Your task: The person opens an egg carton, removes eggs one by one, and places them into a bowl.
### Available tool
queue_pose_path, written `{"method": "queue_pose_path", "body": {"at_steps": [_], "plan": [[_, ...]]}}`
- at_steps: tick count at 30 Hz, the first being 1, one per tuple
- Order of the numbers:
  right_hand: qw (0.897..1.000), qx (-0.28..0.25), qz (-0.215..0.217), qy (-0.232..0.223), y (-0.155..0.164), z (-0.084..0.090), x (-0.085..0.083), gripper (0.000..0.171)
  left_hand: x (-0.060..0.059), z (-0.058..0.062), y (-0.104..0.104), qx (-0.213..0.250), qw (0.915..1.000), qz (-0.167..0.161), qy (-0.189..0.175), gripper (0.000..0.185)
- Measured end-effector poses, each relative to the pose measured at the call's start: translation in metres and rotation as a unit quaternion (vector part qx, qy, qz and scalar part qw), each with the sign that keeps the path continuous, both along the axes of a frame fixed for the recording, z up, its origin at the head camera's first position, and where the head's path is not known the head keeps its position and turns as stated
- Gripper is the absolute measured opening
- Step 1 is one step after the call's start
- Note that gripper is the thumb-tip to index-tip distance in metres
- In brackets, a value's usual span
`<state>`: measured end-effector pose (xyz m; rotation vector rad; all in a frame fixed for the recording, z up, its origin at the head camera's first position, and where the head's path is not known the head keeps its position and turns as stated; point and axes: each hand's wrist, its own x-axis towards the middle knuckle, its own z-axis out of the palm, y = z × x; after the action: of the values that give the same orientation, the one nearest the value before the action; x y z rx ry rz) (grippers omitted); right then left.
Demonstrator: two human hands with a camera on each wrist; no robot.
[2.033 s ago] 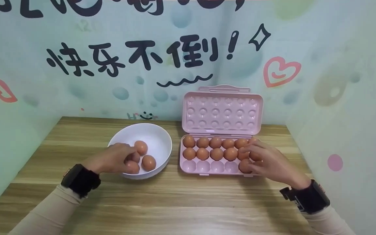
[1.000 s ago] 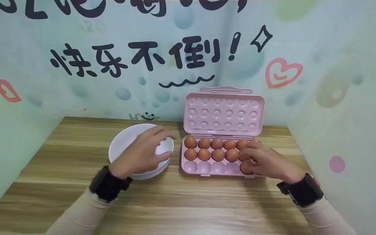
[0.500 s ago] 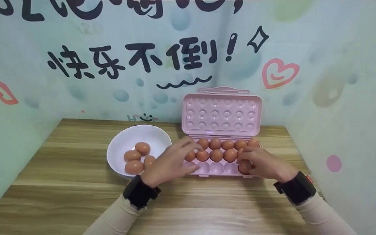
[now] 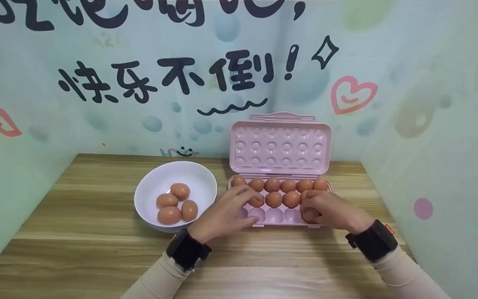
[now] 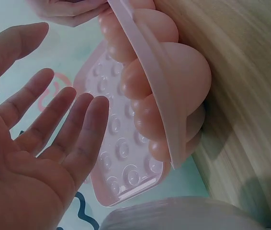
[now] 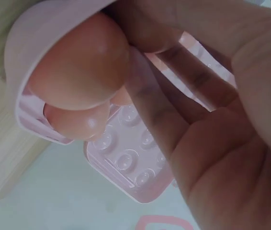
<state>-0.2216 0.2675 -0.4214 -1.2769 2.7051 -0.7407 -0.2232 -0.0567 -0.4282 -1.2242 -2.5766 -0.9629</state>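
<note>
My left hand (image 4: 224,214) hovers over the left end of the pink egg carton (image 4: 274,216), fingers loosely bent; in the left wrist view its palm (image 5: 25,182) holds nothing. At the carton's right end, my right hand (image 4: 334,211) pinches an egg (image 4: 310,215) in the front row. The right wrist view shows that egg (image 6: 150,28) between thumb and fingers, beside the corner egg (image 6: 83,62). Brown eggs (image 4: 273,200) sit in the back and middle rows, a few partly covered by my hands. Several front cups on the left hold no egg.
A white bowl (image 4: 145,187) with several eggs (image 4: 169,215) stands left of the carton. The carton's lid (image 4: 280,147) is raised against the printed backdrop (image 4: 131,120). Both stand on a wood-grain table (image 4: 264,265).
My left hand has left the eggs in the bowl and moved right, over the carton's left end. My right hand has stayed at the front-row egg, its fingers drawing in slightly.
</note>
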Motion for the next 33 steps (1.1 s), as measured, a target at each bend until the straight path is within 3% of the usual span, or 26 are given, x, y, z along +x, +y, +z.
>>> {"method": "queue_pose_path", "body": {"at_steps": [2, 3, 5, 9, 13, 15, 18, 23, 33], "plan": [[1.000, 0.008, 0.005, 0.017, 0.004, 0.002, 0.002, 0.028, 0.000, 0.000, 0.001, 0.002, 1.0000, 0.001, -0.002, 0.036], [0.995, 0.033, 0.007, 0.092, 0.005, 0.004, 0.004, 0.031, 0.000, 0.000, 0.001, 0.002, 1.0000, 0.002, 0.000, 0.036], [0.992, 0.040, -0.005, 0.119, 0.009, 0.006, 0.008, 0.029, 0.000, 0.000, 0.002, 0.000, 1.0000, 0.002, 0.006, 0.036], [0.989, 0.034, -0.060, 0.133, 0.014, 0.012, 0.016, 0.026, -0.001, 0.002, 0.004, 0.002, 0.9997, 0.006, 0.023, 0.036], [0.984, 0.001, -0.120, 0.133, 0.010, 0.019, 0.020, 0.034, -0.002, 0.004, 0.004, 0.011, 0.9996, 0.016, 0.022, 0.037], [0.981, -0.026, -0.151, 0.118, 0.004, 0.024, 0.022, 0.036, -0.002, 0.005, 0.003, 0.022, 0.9993, 0.020, 0.023, 0.037], [0.975, -0.077, -0.198, 0.060, -0.007, 0.031, 0.024, 0.036, -0.004, 0.006, 0.002, 0.050, 0.9979, 0.022, 0.034, 0.039], [0.955, -0.157, -0.252, -0.016, -0.024, 0.042, 0.027, 0.031, -0.005, 0.008, 0.005, 0.083, 0.9953, 0.016, 0.047, 0.041], [0.931, -0.267, -0.246, -0.048, -0.055, 0.042, 0.026, 0.034, -0.004, 0.012, 0.008, 0.112, 0.9933, 0.019, 0.021, 0.042]]}}
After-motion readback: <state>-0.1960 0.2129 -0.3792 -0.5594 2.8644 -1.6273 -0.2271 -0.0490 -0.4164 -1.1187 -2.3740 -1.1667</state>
